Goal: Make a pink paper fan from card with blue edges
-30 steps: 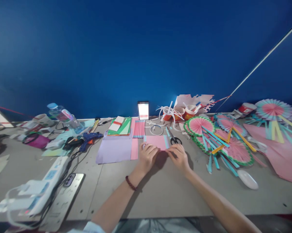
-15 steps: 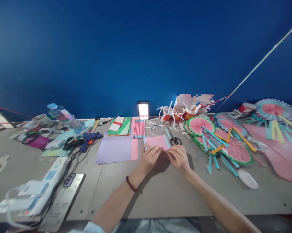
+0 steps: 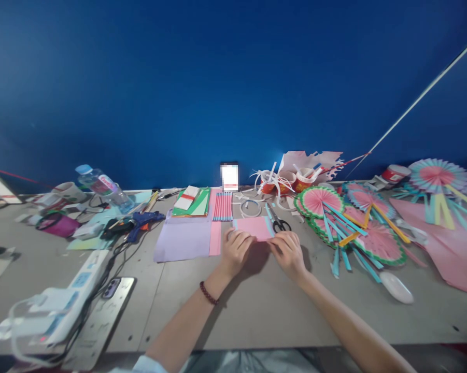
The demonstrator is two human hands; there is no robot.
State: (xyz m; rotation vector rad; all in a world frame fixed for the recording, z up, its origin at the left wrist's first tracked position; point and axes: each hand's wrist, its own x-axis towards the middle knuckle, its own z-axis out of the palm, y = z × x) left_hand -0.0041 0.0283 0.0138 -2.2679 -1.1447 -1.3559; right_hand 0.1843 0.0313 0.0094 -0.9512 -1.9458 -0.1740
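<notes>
Between my two hands is a pink sheet of paper (image 3: 253, 226) with light blue strips along its left and right ends. My left hand (image 3: 237, 248) pinches its near left edge, fingers curled over it. At the near right edge, my right hand (image 3: 288, 252) grips the same sheet between thumb and fingers. Black-handled scissors (image 3: 281, 225) lie just beyond my right hand. To the left of the sheet rests a pleated pink and blue paper (image 3: 222, 206), with lilac paper (image 3: 184, 238) beside it. The undersides of my fingers are hidden.
Finished paper fans (image 3: 322, 201) crowd the right side, near a white oval object (image 3: 396, 287). On the left are a blue glue gun (image 3: 143, 223), a plastic bottle (image 3: 104, 187), a power strip (image 3: 75, 295) and a phone (image 3: 111, 305). Cups (image 3: 303, 178) stand along the blue wall.
The sheet has shifted slightly to the right, and its near edge shows more between my hands. My left hand has moved a little left along it. Both hands still hold the paper.
</notes>
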